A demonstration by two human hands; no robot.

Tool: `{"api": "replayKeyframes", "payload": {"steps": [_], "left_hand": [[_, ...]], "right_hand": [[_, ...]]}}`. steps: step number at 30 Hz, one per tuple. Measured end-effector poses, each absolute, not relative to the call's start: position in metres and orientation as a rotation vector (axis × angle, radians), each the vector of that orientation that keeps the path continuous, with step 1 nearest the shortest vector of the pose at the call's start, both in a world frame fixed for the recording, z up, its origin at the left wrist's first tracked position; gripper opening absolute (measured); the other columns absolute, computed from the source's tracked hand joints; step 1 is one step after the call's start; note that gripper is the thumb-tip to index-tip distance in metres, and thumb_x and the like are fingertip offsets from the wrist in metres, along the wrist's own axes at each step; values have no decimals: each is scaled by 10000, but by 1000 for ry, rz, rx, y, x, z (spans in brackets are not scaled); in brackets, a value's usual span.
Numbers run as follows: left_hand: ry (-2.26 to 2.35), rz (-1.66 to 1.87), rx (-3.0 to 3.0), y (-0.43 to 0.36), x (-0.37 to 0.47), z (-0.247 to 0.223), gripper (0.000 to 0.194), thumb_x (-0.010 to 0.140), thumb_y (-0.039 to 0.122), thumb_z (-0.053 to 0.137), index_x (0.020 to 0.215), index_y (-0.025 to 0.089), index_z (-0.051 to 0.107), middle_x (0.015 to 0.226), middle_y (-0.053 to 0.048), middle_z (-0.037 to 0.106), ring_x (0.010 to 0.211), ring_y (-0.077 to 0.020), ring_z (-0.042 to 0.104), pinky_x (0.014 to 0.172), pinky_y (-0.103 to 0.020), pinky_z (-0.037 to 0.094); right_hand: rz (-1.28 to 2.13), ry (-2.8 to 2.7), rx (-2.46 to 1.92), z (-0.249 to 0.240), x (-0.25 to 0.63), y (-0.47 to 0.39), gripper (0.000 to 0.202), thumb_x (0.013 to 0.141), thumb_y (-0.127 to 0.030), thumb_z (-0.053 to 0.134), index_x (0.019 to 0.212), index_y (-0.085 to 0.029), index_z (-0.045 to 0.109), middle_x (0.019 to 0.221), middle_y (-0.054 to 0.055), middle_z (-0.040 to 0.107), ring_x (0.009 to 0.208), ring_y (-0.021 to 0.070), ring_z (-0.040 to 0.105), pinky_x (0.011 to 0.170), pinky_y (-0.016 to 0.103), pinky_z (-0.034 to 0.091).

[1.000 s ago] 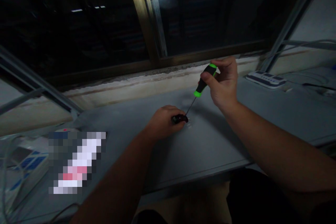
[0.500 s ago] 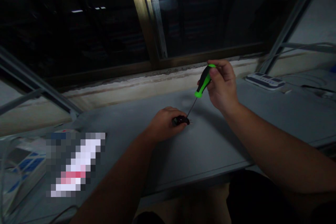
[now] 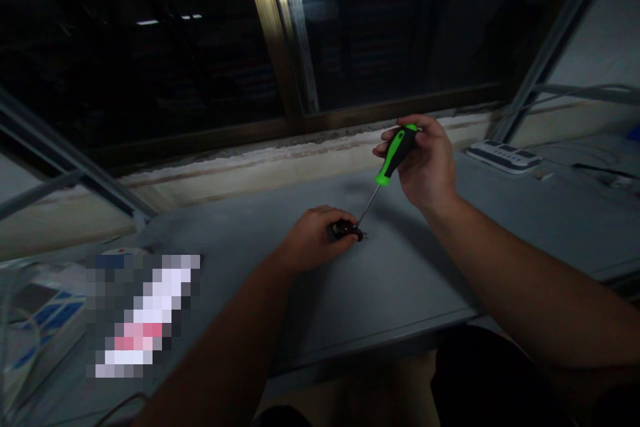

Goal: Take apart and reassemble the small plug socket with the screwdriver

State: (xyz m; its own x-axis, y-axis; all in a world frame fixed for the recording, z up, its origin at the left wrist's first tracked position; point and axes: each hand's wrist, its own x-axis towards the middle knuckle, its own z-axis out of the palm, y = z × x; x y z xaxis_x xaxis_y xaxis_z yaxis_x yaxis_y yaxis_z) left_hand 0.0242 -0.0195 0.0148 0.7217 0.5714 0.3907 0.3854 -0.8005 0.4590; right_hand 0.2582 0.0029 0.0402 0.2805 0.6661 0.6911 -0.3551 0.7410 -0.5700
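Left hand (image 3: 315, 237) pinching, right hand (image 3: 427, 163) gripping

We see a small, dark, glossy piece (image 3: 349, 228) with pale prongs held between left thumb and fingers, presumably to stop it twisting. Against it slants a green-and-black screwdriver (image 3: 383, 178) with metal shaft, right fingers curled round its handle, probably for control, all above a flat grey tabletop (image 3: 415, 280).

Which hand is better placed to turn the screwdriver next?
Right, likely: the right hand holds the screwdriver by its handle; the left hand grips the small dark piece at the tip.
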Motion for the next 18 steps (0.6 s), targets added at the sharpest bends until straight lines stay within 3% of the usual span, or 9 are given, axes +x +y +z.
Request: {"api": "replayKeyframes", "payload": {"steps": [5,12,18], "left_hand": [[749,739,2526,-20,24,16,207,854,279,751,1046,202,760,990,-74,786,912,-222,729,830,-363,561],[758,735,2365,-19,24,9,235,859,275,751,1079,193,759,979,-80,771,841,-195,718,724,-318,570],[728,744,2111,-16,27,-2,291,847,295,776,1088,137,735,1019,-122,770,912,-210,739,815,-346,602]], "right_hand": [[539,-1066,-409,41,260,9,201,802,-450,817,928,-313,740,802,-29,596,679,113,587,709,290,617],[678,-1094,-413,41,263,7,251,911,-518,610,1060,-317,592,931,-9,725,828,182,718,708,345,626],[508,-1062,-382,42,260,10,315,763,-451,840,959,-334,623,898,-38,653,804,132,667,754,276,610]]}}
